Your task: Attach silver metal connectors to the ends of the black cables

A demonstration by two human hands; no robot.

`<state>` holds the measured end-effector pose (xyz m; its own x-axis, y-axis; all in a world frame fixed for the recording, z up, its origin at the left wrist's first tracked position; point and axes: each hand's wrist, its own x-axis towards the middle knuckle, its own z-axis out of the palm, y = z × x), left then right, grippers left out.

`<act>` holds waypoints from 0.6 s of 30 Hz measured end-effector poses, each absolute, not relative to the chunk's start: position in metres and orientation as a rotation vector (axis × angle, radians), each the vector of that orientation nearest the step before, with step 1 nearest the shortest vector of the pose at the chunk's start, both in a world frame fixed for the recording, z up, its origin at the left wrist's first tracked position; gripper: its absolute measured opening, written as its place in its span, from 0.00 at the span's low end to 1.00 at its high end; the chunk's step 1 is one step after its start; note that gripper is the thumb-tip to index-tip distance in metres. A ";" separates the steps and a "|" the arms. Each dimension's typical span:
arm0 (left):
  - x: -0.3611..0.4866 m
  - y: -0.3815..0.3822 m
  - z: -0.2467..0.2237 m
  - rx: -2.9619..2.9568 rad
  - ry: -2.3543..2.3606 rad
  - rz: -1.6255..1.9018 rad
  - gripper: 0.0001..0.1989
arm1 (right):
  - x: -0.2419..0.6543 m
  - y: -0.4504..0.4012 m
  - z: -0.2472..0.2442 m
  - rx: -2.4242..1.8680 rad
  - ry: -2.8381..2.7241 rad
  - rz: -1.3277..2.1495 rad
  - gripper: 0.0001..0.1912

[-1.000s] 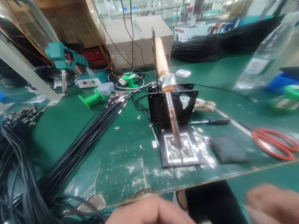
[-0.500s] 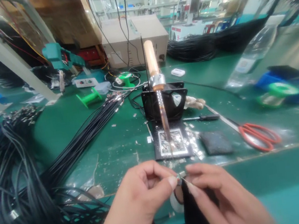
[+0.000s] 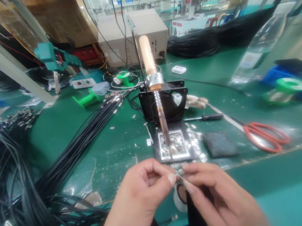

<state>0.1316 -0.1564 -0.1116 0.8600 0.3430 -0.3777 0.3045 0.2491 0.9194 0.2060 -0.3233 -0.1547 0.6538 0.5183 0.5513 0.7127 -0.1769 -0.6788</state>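
Two hands meet at the near edge of the worktop (image 3: 117,152), low and central, so that a small part (image 3: 180,172) sits between their fingertips, just on the near side of the iron's tip. The left hand (image 3: 144,198) pinches this part between thumb and forefinger, apparently to steady it. The right hand (image 3: 220,190) has its thumb and forefinger drawn in from the right, apparently pinching a thin strand (image 3: 180,177) at the part; blur obscures the exact contact. The soldering iron (image 3: 147,58) is mounted handle up, tip down, in a metal clamp (image 3: 154,80); this fixed mounting appears to leave both hands available for fine holding. Its tip points into a white-rimmed frame (image 3: 185,143) containing small metal pieces, which would probably retain loose items. The black fan (image 3: 164,105) stands directly beyond, presumably to move air past the tip. To the right, a dark pad (image 3: 220,144), a screwdriver (image 3: 212,117) and red-handled scissors (image 3: 266,135) lie within apparent reach. On the left, the black cables (image 3: 82,139) lie in a bundle, ends gathered toward the far side, probably to limit tangling.
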 end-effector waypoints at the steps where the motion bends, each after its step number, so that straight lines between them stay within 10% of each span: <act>1: 0.133 -0.156 -0.111 1.339 0.577 0.032 0.10 | 0.207 -0.323 -0.155 -1.838 -0.974 -0.232 0.07; 18: 0.139 -0.152 -0.110 1.346 0.543 0.059 0.11 | 0.214 -0.316 -0.150 -1.813 -0.965 -0.198 0.08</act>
